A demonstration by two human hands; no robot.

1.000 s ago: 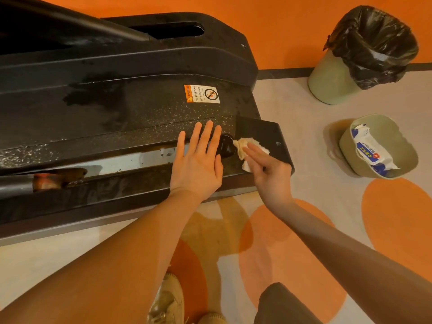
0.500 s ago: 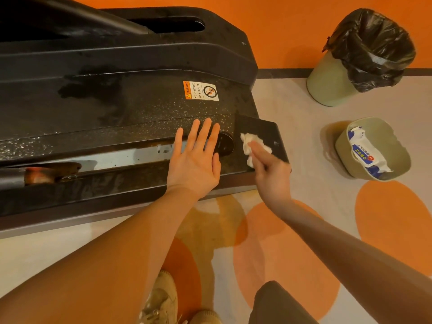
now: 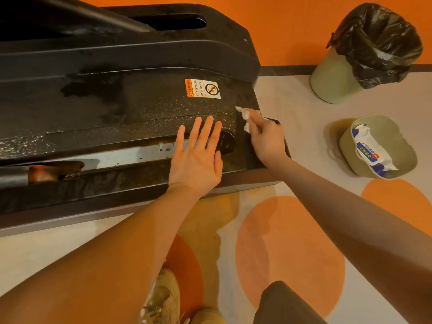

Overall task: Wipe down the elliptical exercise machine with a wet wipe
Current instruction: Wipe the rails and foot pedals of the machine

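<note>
An orange-and-white warning sticker (image 3: 202,88) on the black elliptical machine's housing (image 3: 117,101) read "WARNING, NO STEPPING ON SURFACE".

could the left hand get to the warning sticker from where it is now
Probably yes. The left hand lies flat on the elliptical machine, fingers pointing toward the warning sticker, with only bare black surface between. The right hand and wet wipe sit off to the side.

Head camera looks steeply down, close over both forearms.
</note>
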